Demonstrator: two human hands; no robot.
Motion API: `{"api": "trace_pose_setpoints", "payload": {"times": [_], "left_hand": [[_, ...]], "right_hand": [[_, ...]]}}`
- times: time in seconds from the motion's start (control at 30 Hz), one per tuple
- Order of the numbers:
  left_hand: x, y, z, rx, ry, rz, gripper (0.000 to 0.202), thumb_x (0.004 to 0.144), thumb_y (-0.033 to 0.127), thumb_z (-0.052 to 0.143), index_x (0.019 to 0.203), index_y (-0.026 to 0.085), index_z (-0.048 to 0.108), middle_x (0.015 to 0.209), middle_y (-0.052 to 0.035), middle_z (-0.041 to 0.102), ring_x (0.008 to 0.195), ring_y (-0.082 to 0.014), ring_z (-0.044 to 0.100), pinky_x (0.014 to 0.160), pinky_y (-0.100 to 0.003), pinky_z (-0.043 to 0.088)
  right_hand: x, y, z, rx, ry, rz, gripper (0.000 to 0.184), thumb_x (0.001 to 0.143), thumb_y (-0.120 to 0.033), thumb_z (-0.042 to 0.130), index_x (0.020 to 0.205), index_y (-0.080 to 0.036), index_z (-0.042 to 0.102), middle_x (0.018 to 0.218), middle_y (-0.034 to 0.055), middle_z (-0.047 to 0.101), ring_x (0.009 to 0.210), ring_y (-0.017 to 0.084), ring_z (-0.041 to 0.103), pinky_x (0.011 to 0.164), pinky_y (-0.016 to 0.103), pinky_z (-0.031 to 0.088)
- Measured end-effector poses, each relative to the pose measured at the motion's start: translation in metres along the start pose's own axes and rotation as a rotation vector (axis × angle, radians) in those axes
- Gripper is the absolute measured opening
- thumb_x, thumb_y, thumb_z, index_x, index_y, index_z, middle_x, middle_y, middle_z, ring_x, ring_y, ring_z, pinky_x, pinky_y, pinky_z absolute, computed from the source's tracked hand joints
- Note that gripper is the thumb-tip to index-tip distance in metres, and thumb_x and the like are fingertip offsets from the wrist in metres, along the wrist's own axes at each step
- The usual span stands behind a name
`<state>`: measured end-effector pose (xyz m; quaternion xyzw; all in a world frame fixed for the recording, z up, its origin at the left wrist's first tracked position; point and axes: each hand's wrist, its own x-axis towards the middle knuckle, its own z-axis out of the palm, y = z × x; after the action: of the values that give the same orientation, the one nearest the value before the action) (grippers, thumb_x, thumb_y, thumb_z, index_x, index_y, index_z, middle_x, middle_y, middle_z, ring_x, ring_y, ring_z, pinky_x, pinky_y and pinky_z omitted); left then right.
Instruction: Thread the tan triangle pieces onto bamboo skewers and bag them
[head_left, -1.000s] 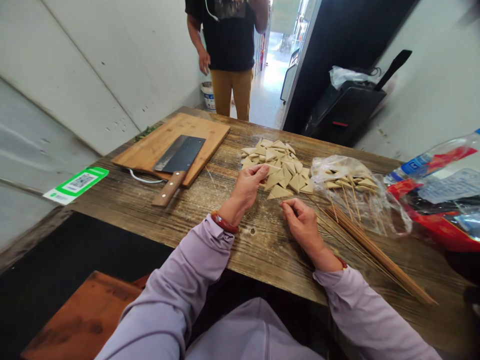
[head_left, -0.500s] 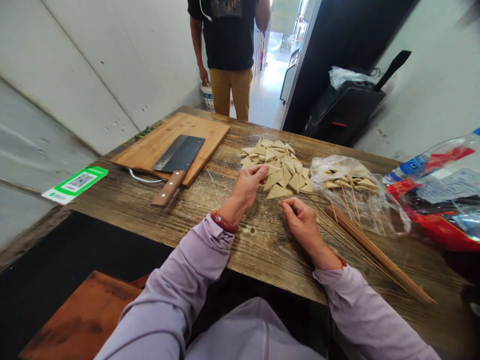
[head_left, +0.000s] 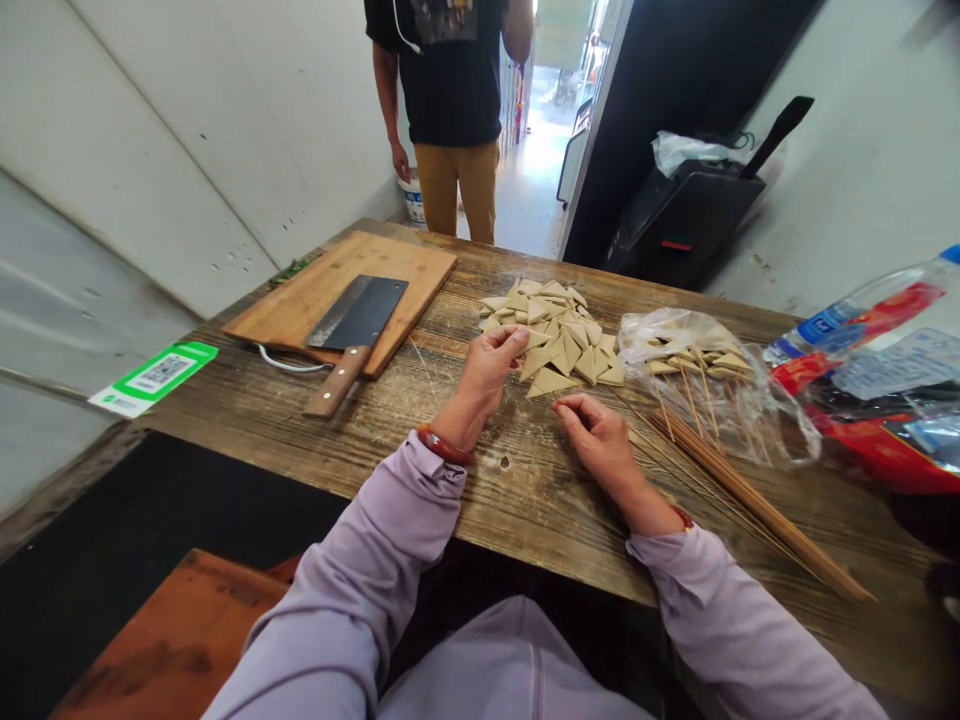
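Note:
Thumb and fingers of my left hand (head_left: pixel 491 365) pinch the corner of a flat tan triangle (head_left: pixel 535 339), which looks like dried tofu. That hand is at the near left side of a loose pile of similar triangles (head_left: pixel 574 340) on the wooden table. My right hand (head_left: pixel 600 440) is closed in a pinch just in front of the pile; what lies between its fingertips is too small to make out. Beside it, to the right, lies a bundle of thin wooden skewers (head_left: pixel 765 505), with a few loose ones along its left side.
A cleaver (head_left: pixel 360 315) rests on a cutting board (head_left: pixel 300 290) at the left, its handle over the edge. To the right are a clear plastic bag (head_left: pixel 660 330) with skewered triangles, a plastic bottle (head_left: pixel 847 315) and red packaging (head_left: pixel 862 430). A person (head_left: pixel 450 100) stands across the table.
Both hands shift very slightly left within the view, along with a small camera movement. Their pinches stay closed, and the pile looks the same.

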<state>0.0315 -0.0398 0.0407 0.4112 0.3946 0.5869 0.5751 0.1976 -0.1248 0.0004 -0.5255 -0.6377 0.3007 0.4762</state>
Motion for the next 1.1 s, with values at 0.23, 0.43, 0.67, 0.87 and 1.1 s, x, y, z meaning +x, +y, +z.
{"api": "trace_pose_setpoints", "payload": {"times": [0.23,0.43,0.67,0.87,1.1], "left_hand": [[-0.003,0.005,0.002,0.036,0.022,0.024,0.019,0.072,0.032,0.081,0.083,0.017,0.077,0.08,-0.002,0.066,0.068,-0.0107,0.052,0.062,-0.023,0.039],[-0.001,0.003,0.0,0.026,0.019,0.023,0.017,0.073,0.028,0.08,0.086,0.017,0.077,0.079,-0.0015,0.067,0.068,-0.0101,0.054,0.061,-0.022,0.04],[0.0,0.002,0.003,-0.099,-0.062,-0.111,0.033,0.08,0.049,0.078,0.089,0.018,0.072,0.081,-0.0023,0.071,0.068,-0.0108,0.061,0.059,-0.021,0.045],[-0.004,0.001,0.01,-0.071,-0.161,-0.261,0.031,0.077,0.043,0.083,0.084,0.015,0.069,0.075,-0.0033,0.071,0.067,-0.0128,0.064,0.061,-0.023,0.05],[0.006,-0.002,0.009,-0.052,-0.06,-0.238,0.017,0.071,0.014,0.081,0.086,0.015,0.073,0.082,-0.0016,0.075,0.07,-0.01,0.068,0.063,-0.018,0.053]], "right_hand": [[0.0,-0.001,-0.001,0.016,-0.005,0.011,0.025,0.089,-0.041,0.06,0.087,-0.02,0.074,0.067,0.0011,0.067,0.062,0.017,0.062,0.057,0.028,0.046],[0.001,-0.003,-0.001,0.027,0.001,0.017,0.026,0.088,-0.042,0.06,0.085,-0.02,0.074,0.065,0.0009,0.066,0.06,0.017,0.06,0.056,0.027,0.046],[0.002,-0.004,-0.001,0.187,0.007,0.154,0.033,0.087,-0.051,0.063,0.086,-0.019,0.072,0.06,-0.0019,0.06,0.048,0.012,0.051,0.048,0.025,0.04],[0.005,0.003,0.002,0.229,0.039,0.201,0.033,0.087,-0.051,0.063,0.087,-0.019,0.072,0.061,-0.0021,0.06,0.048,0.012,0.05,0.048,0.025,0.039],[0.015,0.002,0.003,0.079,-0.002,0.086,0.021,0.091,-0.031,0.062,0.091,-0.017,0.077,0.076,0.0009,0.072,0.069,0.014,0.064,0.066,0.025,0.048]]}}
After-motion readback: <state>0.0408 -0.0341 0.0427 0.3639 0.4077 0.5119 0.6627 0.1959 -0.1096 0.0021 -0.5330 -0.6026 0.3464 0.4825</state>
